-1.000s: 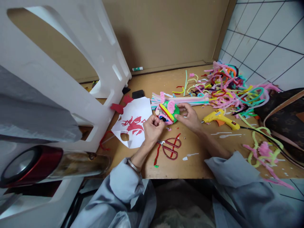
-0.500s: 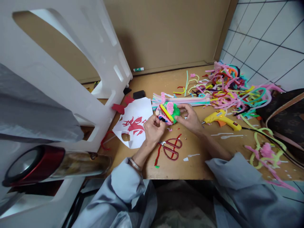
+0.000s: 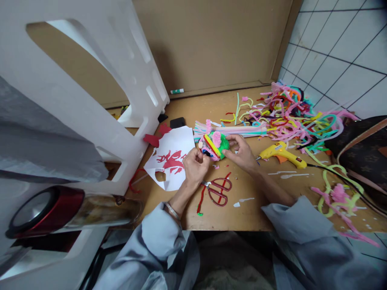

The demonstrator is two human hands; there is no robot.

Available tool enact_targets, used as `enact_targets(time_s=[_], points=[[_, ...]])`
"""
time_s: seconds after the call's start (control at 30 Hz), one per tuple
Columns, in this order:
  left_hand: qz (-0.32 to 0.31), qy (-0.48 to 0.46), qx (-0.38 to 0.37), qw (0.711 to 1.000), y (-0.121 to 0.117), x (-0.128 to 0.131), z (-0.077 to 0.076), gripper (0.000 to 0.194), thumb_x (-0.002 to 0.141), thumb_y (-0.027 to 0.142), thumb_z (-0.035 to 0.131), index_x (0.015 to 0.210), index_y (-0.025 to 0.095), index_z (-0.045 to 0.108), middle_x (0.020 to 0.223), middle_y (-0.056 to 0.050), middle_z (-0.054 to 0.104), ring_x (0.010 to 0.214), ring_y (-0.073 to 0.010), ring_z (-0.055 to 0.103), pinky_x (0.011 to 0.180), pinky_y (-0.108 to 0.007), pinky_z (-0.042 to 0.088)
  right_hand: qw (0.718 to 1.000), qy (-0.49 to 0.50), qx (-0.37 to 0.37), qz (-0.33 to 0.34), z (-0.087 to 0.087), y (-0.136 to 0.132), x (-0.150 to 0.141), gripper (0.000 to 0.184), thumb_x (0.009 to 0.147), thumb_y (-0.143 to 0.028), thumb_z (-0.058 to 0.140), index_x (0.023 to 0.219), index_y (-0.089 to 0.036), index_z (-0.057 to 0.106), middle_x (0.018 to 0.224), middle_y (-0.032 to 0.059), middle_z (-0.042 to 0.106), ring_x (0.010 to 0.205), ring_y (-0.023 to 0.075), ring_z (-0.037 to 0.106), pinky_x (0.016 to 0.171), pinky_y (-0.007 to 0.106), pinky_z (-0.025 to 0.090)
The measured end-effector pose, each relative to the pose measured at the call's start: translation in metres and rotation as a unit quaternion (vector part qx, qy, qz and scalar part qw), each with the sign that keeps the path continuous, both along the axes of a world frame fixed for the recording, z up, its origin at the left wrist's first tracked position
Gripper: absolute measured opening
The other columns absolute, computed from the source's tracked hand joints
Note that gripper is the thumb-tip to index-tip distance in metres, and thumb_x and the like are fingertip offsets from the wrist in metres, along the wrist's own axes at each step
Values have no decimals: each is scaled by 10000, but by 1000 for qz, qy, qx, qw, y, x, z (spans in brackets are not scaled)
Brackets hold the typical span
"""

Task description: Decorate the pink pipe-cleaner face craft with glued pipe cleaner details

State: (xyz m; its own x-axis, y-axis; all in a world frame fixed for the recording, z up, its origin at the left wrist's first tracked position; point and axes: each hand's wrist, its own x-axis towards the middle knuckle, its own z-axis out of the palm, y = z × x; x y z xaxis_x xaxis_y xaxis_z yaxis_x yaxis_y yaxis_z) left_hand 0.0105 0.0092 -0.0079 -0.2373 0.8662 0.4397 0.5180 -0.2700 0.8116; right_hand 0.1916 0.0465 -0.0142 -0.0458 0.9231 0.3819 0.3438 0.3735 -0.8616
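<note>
A fuzzy pipe-cleaner figure (image 3: 216, 146) is held between my two hands, just above the tabletop. It has a green end, a yellow and red band, a pink tuft and a dark blue spot. My right hand (image 3: 240, 152) curls thumb and fingers around the green end. At the lower left side, my left hand (image 3: 196, 163) is closed in a pinch against the figure; what lies between its fingertips is too small to make out. Scissors with dark red handles (image 3: 220, 191) lie below, with a red pipe cleaner (image 3: 200, 200) near the blades.
White paper with red cut-out shapes (image 3: 178, 139) lies left. Behind the figure is a bundle of pastel pipe cleaners (image 3: 236, 130). A yellow glue gun (image 3: 282, 154), a tangled pipe-cleaner heap (image 3: 296, 112) and a brown bag (image 3: 363, 145) sit right. A red-lidded bottle (image 3: 48, 209) stands left.
The view has shifted slightly. Both hands keep nearly the same positions on the figure, with no other clear movement.
</note>
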Motion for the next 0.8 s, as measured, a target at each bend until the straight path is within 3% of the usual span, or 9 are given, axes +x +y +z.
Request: enact_targets(time_s=[0.8], points=[[-2,-17,-14,1000,-2,-1,2,201,708,244,570,604,223,399,512,75,341,506,-100,336,522,-241,283,1000,11,-11,-6,-1,1,0,403,655,-291,705,1040,-241,594,1117,64,632,930,225,619,889,432,526]])
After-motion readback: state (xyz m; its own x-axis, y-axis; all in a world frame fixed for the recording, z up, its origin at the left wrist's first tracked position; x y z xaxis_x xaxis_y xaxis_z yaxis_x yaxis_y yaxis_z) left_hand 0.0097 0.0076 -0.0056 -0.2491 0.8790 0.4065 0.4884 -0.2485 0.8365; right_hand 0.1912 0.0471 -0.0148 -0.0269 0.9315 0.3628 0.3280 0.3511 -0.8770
